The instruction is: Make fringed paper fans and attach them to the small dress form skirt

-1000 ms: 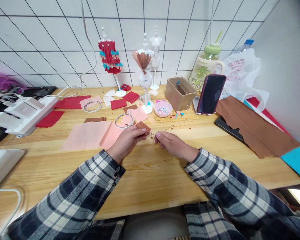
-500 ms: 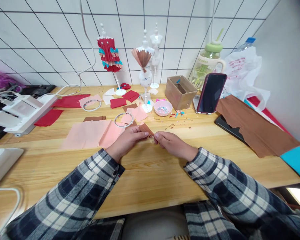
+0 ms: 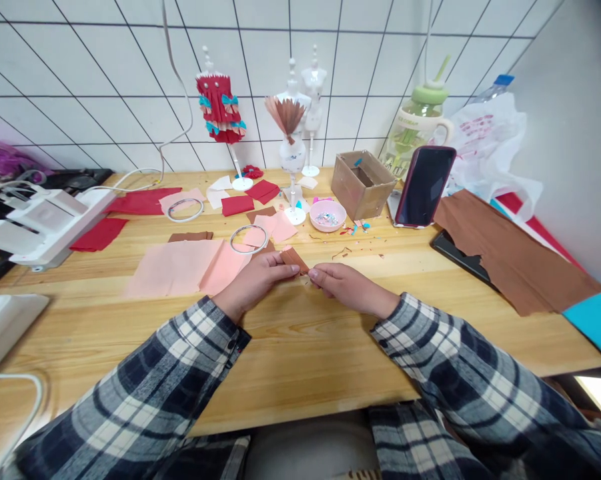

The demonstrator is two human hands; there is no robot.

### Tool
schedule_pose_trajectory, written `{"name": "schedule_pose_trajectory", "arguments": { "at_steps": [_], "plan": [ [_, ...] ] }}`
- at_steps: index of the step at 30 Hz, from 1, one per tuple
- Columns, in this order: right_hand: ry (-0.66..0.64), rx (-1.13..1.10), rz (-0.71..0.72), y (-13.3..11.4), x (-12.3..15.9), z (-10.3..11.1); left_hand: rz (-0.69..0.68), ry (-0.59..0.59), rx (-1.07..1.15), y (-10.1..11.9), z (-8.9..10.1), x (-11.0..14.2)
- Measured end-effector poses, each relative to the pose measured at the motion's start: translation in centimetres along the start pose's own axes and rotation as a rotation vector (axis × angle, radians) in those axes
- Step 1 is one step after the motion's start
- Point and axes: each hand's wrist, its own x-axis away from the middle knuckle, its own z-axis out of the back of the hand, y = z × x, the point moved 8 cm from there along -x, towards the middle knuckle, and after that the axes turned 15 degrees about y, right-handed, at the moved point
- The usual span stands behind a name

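Observation:
Between my hands is a small brown folded piece of crepe paper [image 3: 293,259]. My left hand [image 3: 261,275] is closed on its left side, thumb on top. My right hand [image 3: 344,285] pinches its right lower corner between thumb and finger. Sheets of pink crepe paper [image 3: 173,267] lie beside my left hand, with a silver ring [image 3: 249,239] just behind it. Past my hands stands a white mannequin [image 3: 293,160] bearing a pleated brown and pink paper fan [image 3: 287,115]. Tiny scraps lie below the brown piece.
A pink bowl of beads [image 3: 327,225], an open cardboard box [image 3: 363,183] and a propped phone [image 3: 425,187] stand behind my right hand. At the left is a power strip [image 3: 50,227]. Brown paper [image 3: 517,257] lies at the right. A mannequin in a red dress [image 3: 220,110] stands farther back.
The brown piece has turned slightly in my hands and shows more of its face. Both hands keep their hold in nearly the same place; the view has shifted very slightly.

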Motion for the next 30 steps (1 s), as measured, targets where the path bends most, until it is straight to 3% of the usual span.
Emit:
{"name": "schedule_pose_trajectory", "arguments": {
  "at_steps": [18,26,30],
  "plan": [
    [-0.027,-0.098,-0.085,0.42,0.16,-0.06,0.014,-0.015,0.048,0.34,-0.44,0.32],
    [-0.015,-0.154,-0.086,0.48,0.04,-0.15,0.016,0.013,0.081,0.57,-0.46,0.43],
    [-0.018,-0.21,-0.123,0.79,0.03,-0.16,0.001,0.081,0.147,0.9,-0.07,0.27]
  ]
}}
